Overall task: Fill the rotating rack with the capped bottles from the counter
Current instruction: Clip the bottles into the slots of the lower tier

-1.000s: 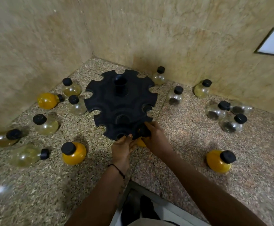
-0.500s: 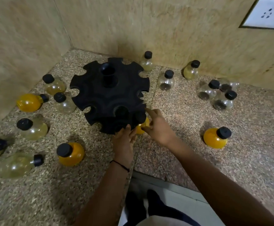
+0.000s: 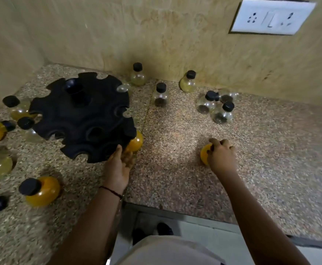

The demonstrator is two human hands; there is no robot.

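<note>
The black rotating rack (image 3: 79, 117) stands on the speckled counter (image 3: 171, 131) at the left, with notched slots round its rim. An orange bottle (image 3: 136, 143) hangs in a slot at its near right edge. My left hand (image 3: 119, 165) rests against the rack's near rim, beside that bottle, fingers fairly straight. My right hand (image 3: 222, 155) curls over a second orange bottle (image 3: 205, 154) on the counter to the right, hiding its cap. Several capped bottles, clear, pale yellow and orange, lie around the rack.
Three clear bottles (image 3: 216, 107) cluster at the back right. Single ones (image 3: 161, 95), (image 3: 188, 82), (image 3: 137, 75) stand near the tiled wall. An orange bottle (image 3: 40, 190) sits at the near left. A white socket plate (image 3: 271, 16) hangs on the wall. The counter's front edge (image 3: 175, 211) is close.
My right hand left the bottle hung in the rack's slot and moved right, closing over the orange bottle on the counter. My left hand stayed at the rack's rim. The camera swung right.
</note>
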